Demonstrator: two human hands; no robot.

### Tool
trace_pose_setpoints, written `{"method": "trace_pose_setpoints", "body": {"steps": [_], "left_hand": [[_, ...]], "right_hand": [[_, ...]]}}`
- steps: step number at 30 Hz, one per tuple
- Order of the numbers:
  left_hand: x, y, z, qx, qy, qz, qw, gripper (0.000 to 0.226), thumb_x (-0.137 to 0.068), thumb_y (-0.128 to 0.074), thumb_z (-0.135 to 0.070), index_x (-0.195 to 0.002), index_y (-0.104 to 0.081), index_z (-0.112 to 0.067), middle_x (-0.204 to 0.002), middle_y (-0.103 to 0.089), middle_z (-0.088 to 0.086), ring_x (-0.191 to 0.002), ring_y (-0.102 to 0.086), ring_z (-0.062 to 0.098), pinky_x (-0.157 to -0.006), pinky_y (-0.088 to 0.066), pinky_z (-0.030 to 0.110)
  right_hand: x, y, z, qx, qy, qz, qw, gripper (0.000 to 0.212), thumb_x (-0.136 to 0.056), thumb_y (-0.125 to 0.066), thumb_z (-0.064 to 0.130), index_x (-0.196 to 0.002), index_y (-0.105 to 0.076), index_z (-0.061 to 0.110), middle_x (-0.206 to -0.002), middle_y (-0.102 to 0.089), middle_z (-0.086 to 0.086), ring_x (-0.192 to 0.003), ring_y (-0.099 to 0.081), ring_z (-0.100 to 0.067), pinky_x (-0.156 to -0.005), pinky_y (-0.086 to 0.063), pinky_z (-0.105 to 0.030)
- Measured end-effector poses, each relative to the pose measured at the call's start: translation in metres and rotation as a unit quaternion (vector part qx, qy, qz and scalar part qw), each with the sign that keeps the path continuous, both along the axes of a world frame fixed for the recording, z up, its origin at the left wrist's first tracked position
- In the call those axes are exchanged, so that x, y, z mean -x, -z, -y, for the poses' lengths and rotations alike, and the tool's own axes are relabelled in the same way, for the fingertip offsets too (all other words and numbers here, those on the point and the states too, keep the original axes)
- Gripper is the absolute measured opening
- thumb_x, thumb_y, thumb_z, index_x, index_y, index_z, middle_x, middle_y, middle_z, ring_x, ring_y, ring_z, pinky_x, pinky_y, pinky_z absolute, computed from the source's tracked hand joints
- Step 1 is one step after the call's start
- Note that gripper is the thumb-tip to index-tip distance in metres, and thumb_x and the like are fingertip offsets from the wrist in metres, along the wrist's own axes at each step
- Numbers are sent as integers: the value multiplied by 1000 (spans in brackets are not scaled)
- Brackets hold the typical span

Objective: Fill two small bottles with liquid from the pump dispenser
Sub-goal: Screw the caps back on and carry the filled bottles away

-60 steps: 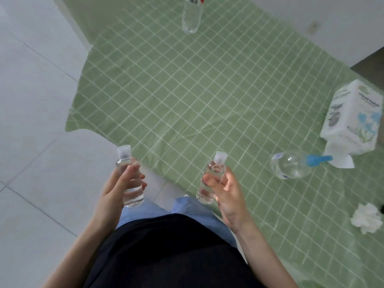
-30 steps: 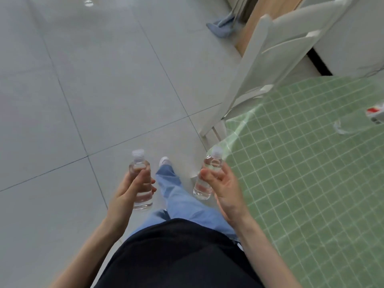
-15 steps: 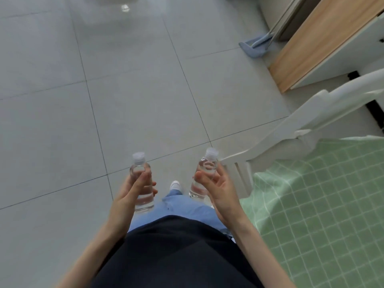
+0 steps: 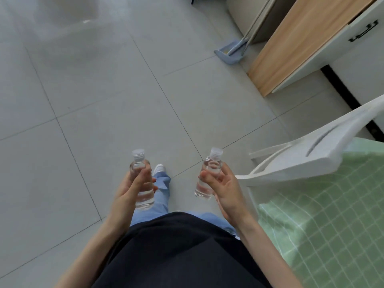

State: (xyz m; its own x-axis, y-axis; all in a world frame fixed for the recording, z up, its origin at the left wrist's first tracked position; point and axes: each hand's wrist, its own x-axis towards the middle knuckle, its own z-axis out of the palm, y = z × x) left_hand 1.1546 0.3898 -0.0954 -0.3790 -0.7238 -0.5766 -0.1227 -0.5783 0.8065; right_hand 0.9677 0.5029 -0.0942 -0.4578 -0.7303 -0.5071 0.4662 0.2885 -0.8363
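Clear small bottles — capped, one pinched in my left hand (image 4: 133,187), one in my right hand (image 4: 223,187) — hung over floor tiles (image 4: 104,90); loosened fingers could have dropped either.

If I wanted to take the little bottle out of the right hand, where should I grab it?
Probably by the cap end. The right hand wraps the middle of the small bottle, which stands nearly upright, so its white cap and neck stick out bare above the fingers. Come from above and pinch just under the cap.
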Motion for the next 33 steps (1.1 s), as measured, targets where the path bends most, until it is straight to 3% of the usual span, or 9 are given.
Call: {"method": "trace_pose_setpoints", "body": {"steps": [7, 14, 20, 26, 33], "left_hand": [[51, -10, 127, 15, 117, -4, 993, 18, -72, -61, -52, -84, -69, -41, -74, -70, -10, -70, -68, 10, -61, -53, 20], [101, -7, 197, 21, 159, -10, 987, 21, -75, -59, -52, -89, -68, -40, -78, -69, -10, -73, -68, 11, -67, -50, 26], [175, 2, 240, 13, 180, -5, 984, 18, -75, -58, -50, -86, -67, -39, -77, -68, -9, -72, -68, 11, -69, -50, 29], [272, 6, 276, 14, 182, -15, 983, 22, -75, -58, -48, -90, -69, -36, -77, -69, -9, -72, -67, 13, -71, -49, 32], [397, 0, 305, 24, 222, -34, 974, 28, -71, -62, -55, -91, -69, -36, -76, -70, -8, -72, -68, 12, -68, -50, 30]], "right_hand": [[26, -15, 91, -4, 74, -18, 997, 18, -84, -69, 16, -99, -60, 22, -76, -64, 12, -72, -60, -4, -67, -51, -19], [71, -21, 147, -2, 114, -28, 993, 25, -80, -74, 27, -99, -59, 22, -75, -63, 12, -71, -62, -5, -67, -51, -18], [136, -13, 187, -9, 128, -20, 992, 15, -77, -72, 33, -89, -68, 41, -84, -72, 10, -80, -69, -4, -70, -54, -18], [227, -8, 216, -18, 153, -30, 988, 26, -80, -74, 31, -102, -62, 24, -79, -68, 10, -74, -66, -4, -67, -52, -17], [329, -12, 240, -15, 180, -48, 982, 26, -77, -74, 31, -101, -65, 27, -85, -68, 8, -82, -63, -6, -71, -52, -17]]}}
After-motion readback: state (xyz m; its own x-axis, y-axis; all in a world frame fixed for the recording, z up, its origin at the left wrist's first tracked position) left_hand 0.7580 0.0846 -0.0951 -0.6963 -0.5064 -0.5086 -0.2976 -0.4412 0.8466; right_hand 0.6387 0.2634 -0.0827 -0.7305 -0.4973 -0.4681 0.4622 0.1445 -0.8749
